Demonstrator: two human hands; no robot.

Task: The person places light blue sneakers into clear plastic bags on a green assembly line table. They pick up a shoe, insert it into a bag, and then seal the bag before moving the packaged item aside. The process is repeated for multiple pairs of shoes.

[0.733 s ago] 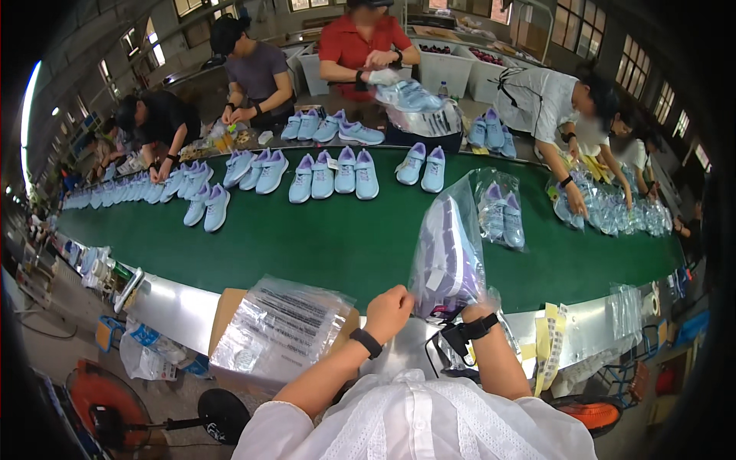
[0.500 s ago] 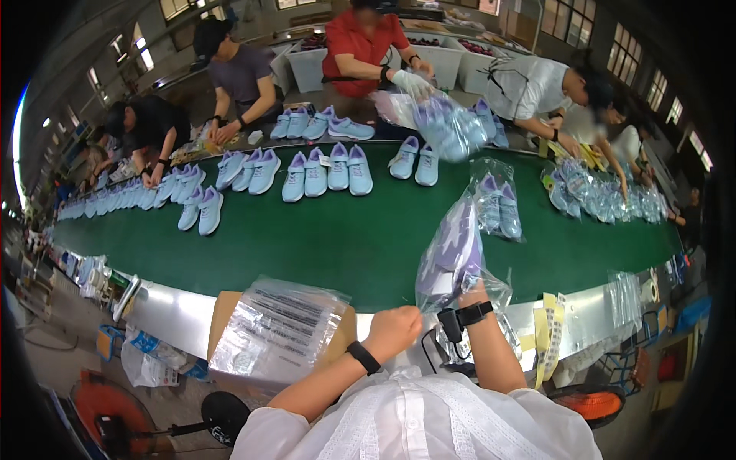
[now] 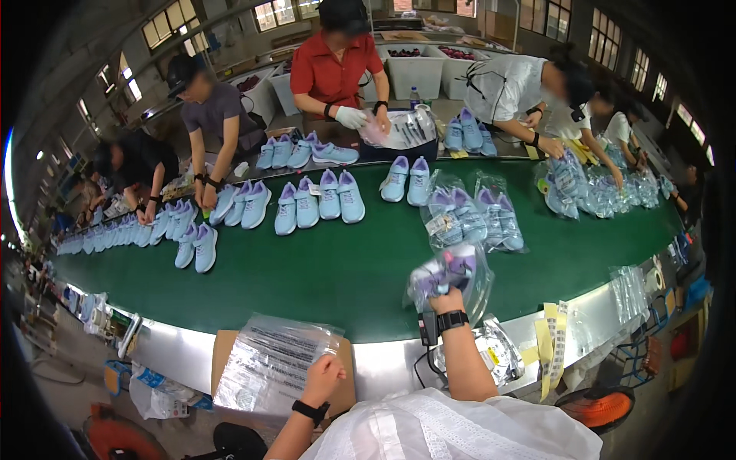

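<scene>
My right hand (image 3: 447, 297) is closed on a pair of bagged shoes (image 3: 451, 268) in clear plastic, purple and light-coloured parts showing through. The hand hides some of the bundle, which hangs over the near part of the green belt (image 3: 307, 268). Just beyond it lie two bagged pairs of light blue sneakers, the left pair (image 3: 456, 217) and the right pair (image 3: 498, 218). My left hand (image 3: 326, 376) is curled into a loose fist, with nothing seen in it. It is over the right edge of a stack of clear printed plastic bags (image 3: 272, 364) on a cardboard box (image 3: 224, 345).
Unbagged light blue sneakers (image 3: 318, 203) stand in rows along the belt's far side. Several co-workers work across it; one in red (image 3: 333, 73) handles a plastic bag. More bagged shoes (image 3: 598, 188) are at right. Yellow label strips (image 3: 546, 345) hang at the metal edge.
My left hand has moved left and down to the plastic bags. The bundle in my right hand has lowered. Another bagged pair now lies on the belt, and the person in red holds a different bag.
</scene>
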